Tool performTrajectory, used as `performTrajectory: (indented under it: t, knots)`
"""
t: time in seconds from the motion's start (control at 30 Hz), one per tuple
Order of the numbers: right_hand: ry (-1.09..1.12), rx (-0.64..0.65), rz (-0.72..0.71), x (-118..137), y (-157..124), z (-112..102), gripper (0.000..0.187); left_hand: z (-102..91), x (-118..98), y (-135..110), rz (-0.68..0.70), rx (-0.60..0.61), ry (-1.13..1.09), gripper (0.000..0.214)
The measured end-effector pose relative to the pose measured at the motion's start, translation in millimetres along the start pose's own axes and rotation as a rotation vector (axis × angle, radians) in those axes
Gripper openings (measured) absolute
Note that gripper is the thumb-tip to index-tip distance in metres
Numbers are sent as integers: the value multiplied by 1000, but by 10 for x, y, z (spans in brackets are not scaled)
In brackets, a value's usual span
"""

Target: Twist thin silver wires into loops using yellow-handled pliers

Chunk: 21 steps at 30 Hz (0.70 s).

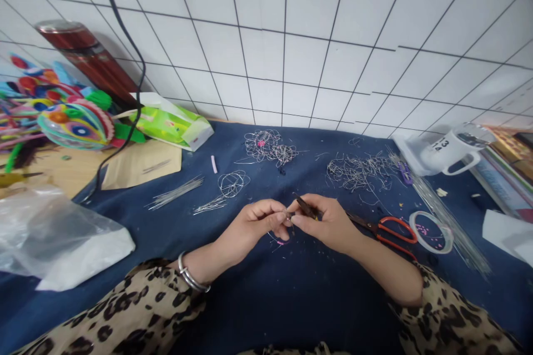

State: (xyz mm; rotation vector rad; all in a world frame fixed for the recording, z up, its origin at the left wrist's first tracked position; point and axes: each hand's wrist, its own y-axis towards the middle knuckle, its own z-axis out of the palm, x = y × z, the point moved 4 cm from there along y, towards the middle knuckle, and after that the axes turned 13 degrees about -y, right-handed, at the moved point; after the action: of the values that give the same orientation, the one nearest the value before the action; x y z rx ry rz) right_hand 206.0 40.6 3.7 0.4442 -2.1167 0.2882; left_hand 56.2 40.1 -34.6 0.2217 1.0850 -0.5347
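My left hand (258, 222) and my right hand (325, 223) meet over the dark blue cloth (266, 288). The left hand's fingers pinch a thin piece of wire, too small to see clearly. The right hand is closed on a dark slim tool (305, 207), probably pliers, whose tip touches the left fingertips. Small pink beads (281, 241) lie on the cloth just under the hands. Red-handled scissors (391, 230) lie right beside my right wrist.
Straight wire bundles (177, 193), a wire loop shape (233, 182) and tangled wire heaps (270, 147) (358, 169) lie beyond the hands. A tape ring with beads (431, 231), a white mug (452, 150), a clear plastic bag (54, 233), a green packet (170, 125) and colourful craft pieces (62, 116) surround them.
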Motion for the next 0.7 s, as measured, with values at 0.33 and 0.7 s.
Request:
performTrajectory:
  t: [0.33, 0.7]
  knots:
    - [-161, 41, 42, -20, 26, 47, 13, -48, -24, 9, 131, -77, -21, 10]
    - [176, 139, 67, -119, 29, 143, 22, -89, -53, 5, 176, -181, 95, 12]
